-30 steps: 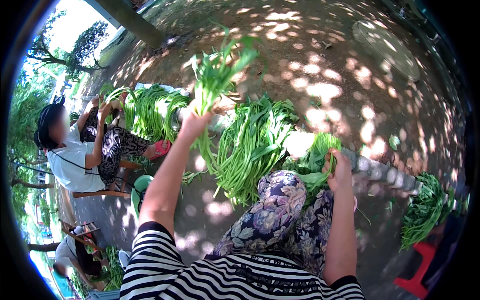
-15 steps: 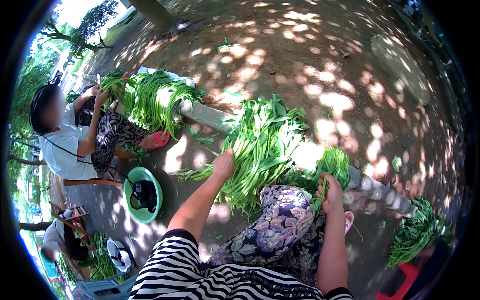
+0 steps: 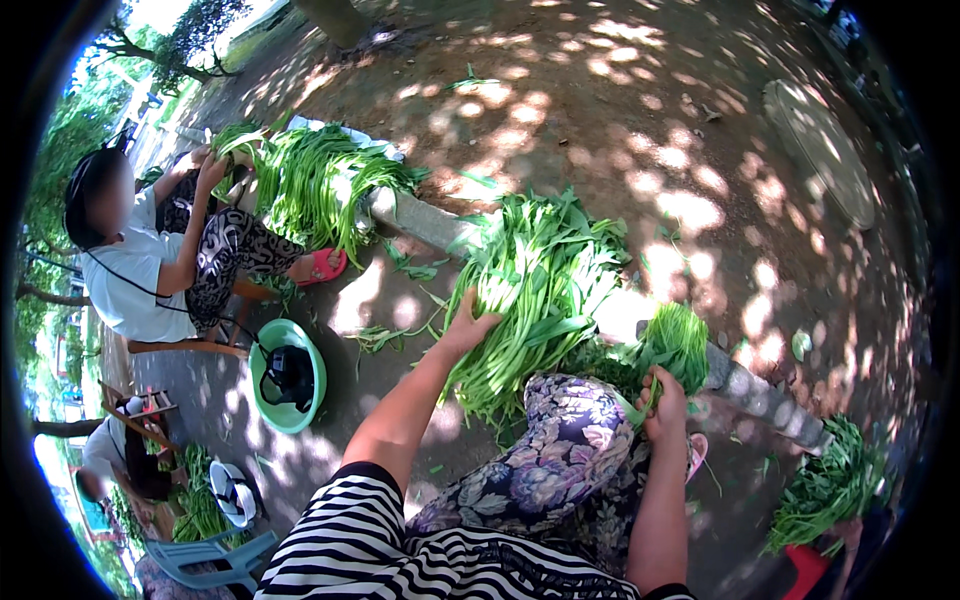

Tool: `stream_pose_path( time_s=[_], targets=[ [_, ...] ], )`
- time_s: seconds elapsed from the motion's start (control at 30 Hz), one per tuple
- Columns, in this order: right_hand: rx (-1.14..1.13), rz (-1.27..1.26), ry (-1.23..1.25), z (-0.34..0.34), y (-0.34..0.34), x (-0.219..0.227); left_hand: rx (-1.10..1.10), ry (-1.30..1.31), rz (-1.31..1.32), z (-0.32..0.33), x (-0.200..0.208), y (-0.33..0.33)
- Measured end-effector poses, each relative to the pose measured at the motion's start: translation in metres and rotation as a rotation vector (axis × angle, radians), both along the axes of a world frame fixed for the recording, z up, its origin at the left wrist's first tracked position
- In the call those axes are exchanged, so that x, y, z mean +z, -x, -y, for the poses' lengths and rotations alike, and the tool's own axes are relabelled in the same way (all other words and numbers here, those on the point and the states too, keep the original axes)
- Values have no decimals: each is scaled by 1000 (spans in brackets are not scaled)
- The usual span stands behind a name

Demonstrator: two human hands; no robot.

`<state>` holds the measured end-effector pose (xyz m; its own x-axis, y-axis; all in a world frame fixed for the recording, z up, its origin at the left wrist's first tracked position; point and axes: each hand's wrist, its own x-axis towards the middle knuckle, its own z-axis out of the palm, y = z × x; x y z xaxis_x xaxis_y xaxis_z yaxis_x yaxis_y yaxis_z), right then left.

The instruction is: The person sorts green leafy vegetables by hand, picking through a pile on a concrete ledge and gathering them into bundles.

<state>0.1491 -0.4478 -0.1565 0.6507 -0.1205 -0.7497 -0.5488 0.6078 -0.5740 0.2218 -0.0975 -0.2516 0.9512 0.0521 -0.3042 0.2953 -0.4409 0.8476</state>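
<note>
A large heap of long-stemmed leafy greens [image 3: 545, 290] lies before me, its pale green stems pointing toward me. At its left edge is my left hand [image 3: 470, 328], thumb apart from the fingers and fingertips against the stems. My right hand [image 3: 663, 405], beside my right knee, is closed around leafy green stems [image 3: 640, 408]; the fingers partly hide them. Just beyond it lies a smaller bundle of greens [image 3: 675, 345], its cut stem ends facing up. Loose greens [image 3: 380, 338] are scattered on the ground left of the heap.
A low stone curb [image 3: 425, 222] runs behind the heaps. To the left, a person [image 3: 150, 270] sits handling another heap of greens [image 3: 330, 180]. A green basin [image 3: 290, 376] holding a dark item stands nearby. More greens [image 3: 830, 485] lie at right beside a red stool [image 3: 806, 572].
My left hand has opened and moved slightly right, onto the heap; the stems that stuck out from it now lie on the ground. My right hand has dropped slightly.
</note>
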Motion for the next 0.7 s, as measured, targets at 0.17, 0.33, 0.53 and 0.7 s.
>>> stream_pose_path(
  time_s=[0.17, 0.33, 0.53, 0.7],
  targets=[
    [-52, 20, -40, 1, -3, -6, -42, -389, 65, 37, -5, 4],
    [-127, 62, -73, 6, -1, -6, 90, -522, 213, 35, -2, 4],
    [-167, 93, -96, 7, -1, -8, 112, -568, 116, 66, 4, 17],
    [-198, 100, -89, 6, -1, 0, 173, -588, 199, 57, 4, 17]
  ],
)
